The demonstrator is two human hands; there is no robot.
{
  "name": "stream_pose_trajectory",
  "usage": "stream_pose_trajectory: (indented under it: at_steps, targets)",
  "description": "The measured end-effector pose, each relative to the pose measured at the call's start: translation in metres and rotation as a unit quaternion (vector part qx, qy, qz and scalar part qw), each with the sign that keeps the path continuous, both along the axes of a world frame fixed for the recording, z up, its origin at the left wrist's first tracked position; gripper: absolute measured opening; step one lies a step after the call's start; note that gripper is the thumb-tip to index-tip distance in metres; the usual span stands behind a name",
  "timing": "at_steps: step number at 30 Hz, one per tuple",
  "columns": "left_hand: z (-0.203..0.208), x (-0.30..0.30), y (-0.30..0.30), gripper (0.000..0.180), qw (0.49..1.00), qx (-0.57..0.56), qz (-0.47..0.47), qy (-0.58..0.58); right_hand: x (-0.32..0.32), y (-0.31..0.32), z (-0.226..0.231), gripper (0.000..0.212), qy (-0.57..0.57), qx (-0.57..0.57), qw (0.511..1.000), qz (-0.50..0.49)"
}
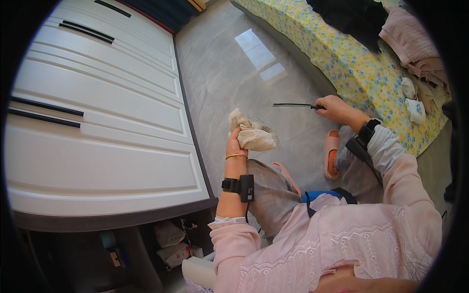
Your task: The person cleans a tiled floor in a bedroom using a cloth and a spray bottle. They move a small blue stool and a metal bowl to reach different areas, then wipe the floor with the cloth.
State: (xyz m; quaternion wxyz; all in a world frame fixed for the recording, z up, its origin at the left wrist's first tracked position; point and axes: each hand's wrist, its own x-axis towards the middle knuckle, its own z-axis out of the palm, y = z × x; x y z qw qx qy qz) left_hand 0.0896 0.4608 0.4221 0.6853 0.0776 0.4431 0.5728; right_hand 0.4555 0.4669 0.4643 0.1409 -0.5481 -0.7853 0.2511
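Observation:
My left hand [235, 143] is closed on a bunched cream cloth [255, 138], which has a greyish patch on its far side. In my right hand [338, 110], the fingers wrap round the short dark handle of a thin black-edged strip tool [293, 104]. The strip points left, held roughly level above the floor, and its exact kind is hard to make out. A gap separates the tool from the cloth.
White wardrobe doors [97, 161] with black handles stand on the left, above a dark open shelf unit [78, 254] holding bags. On the right is a bed with a flowered cover [361, 73] and clothes. Pink slippers [331, 154] are on the glossy grey floor [220, 63].

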Motion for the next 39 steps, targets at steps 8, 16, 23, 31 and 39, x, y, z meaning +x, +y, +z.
stream_pose_trajectory:
  at_steps: [8, 16, 23, 31, 39]
  targets:
    - [0.000, 0.001, 0.009, 0.033, 0.999, -0.027, -0.007, 0.027, 0.006, 0.003, 0.007, 0.019, 0.010, 0.001, 1.000, -0.008]
    - [0.002, 0.004, 0.010, 0.035, 0.999, -0.005, -0.016, 0.027, 0.003, 0.005, 0.010, 0.019, -0.002, -0.012, 1.000, 0.007]
    - [0.001, 0.002, 0.008, 0.032, 0.999, -0.009, -0.004, 0.037, 0.004, 0.005, 0.011, 0.019, -0.006, -0.007, 1.000, 0.008]
    - [0.003, -0.002, 0.003, 0.031, 1.000, -0.008, -0.002, 0.026, 0.003, 0.005, 0.009, 0.020, -0.009, -0.006, 1.000, 0.013]
    - [0.003, -0.003, 0.004, 0.032, 0.999, -0.019, 0.007, 0.035, 0.004, 0.008, 0.005, 0.020, -0.021, -0.013, 0.999, 0.020]
